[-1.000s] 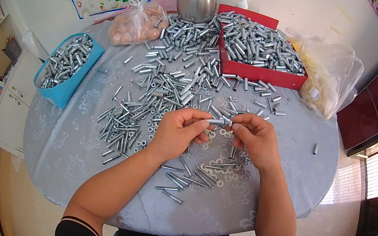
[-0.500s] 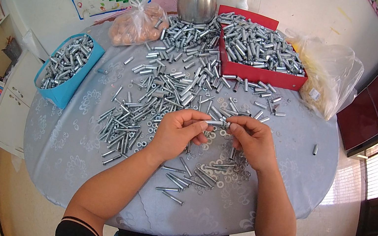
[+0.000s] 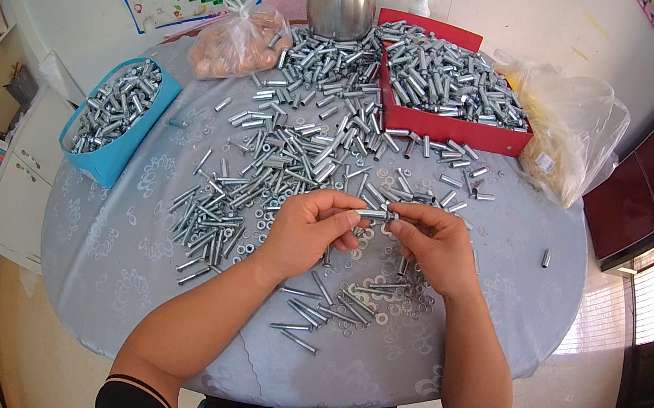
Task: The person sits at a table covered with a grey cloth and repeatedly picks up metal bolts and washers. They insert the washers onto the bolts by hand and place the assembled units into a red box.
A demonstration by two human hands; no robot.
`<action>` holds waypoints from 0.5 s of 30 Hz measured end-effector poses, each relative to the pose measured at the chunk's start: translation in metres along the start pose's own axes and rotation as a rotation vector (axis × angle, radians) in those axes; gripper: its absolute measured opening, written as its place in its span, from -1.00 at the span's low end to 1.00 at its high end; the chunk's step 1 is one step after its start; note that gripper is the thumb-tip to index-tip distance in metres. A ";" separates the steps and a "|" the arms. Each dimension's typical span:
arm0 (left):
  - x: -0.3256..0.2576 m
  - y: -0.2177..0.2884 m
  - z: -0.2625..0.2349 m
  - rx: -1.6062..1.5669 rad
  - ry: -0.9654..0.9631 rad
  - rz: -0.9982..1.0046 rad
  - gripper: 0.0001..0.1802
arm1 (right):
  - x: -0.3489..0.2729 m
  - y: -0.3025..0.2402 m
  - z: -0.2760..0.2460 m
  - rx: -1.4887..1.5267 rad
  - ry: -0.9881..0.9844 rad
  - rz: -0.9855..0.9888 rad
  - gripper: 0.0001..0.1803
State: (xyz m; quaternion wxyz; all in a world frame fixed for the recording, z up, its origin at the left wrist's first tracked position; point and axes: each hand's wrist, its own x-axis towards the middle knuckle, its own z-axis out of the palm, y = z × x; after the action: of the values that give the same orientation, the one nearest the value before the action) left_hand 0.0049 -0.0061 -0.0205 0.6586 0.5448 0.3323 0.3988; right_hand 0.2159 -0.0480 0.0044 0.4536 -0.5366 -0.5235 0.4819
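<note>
Between my two hands, a silver sleeve anchor bolt [image 3: 375,214] lies almost level above the middle of the table. My left hand [image 3: 303,233] is closed, with thumb and forefinger gripping its left end. The fingertips of my right hand [image 3: 439,247] pinch its right end, where a small nut or washer seems to sit, too small to tell which. Loose bolts [image 3: 307,313] and flat washers [image 3: 382,306] lie below my hands. To the left of my left hand spreads a pile of long bolts [image 3: 207,223], mixed with nuts and washers.
A red box [image 3: 456,130] heaped with metal sleeves stands at the back right, beside a clear bag [image 3: 571,141]. At left is a blue box [image 3: 110,166] of assembled anchors. A steel pot [image 3: 339,0] and a bag of round brown things [image 3: 236,46] stand at the back of the table [image 3: 102,253].
My right fingers have shifted slightly at the bolt's right end, showing more of it. My left hand has stayed almost still.
</note>
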 end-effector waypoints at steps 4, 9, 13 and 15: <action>0.000 0.000 0.000 0.014 -0.006 -0.005 -0.75 | 0.000 0.000 0.000 0.028 -0.002 0.025 -0.78; -0.001 -0.001 0.000 0.027 -0.019 -0.006 -0.75 | 0.001 0.003 -0.001 -0.136 -0.002 0.068 -0.69; -0.001 -0.001 0.000 0.014 -0.028 -0.005 -0.75 | 0.001 0.002 0.001 -0.180 0.073 0.074 -0.67; -0.001 -0.001 0.000 0.017 -0.025 -0.001 -0.75 | 0.002 0.001 0.003 -0.085 0.084 0.002 -0.69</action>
State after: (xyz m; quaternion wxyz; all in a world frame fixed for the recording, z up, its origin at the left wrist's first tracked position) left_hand 0.0044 -0.0071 -0.0215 0.6583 0.5550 0.3279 0.3887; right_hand 0.2131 -0.0461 0.0029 0.4515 -0.5758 -0.5234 0.4367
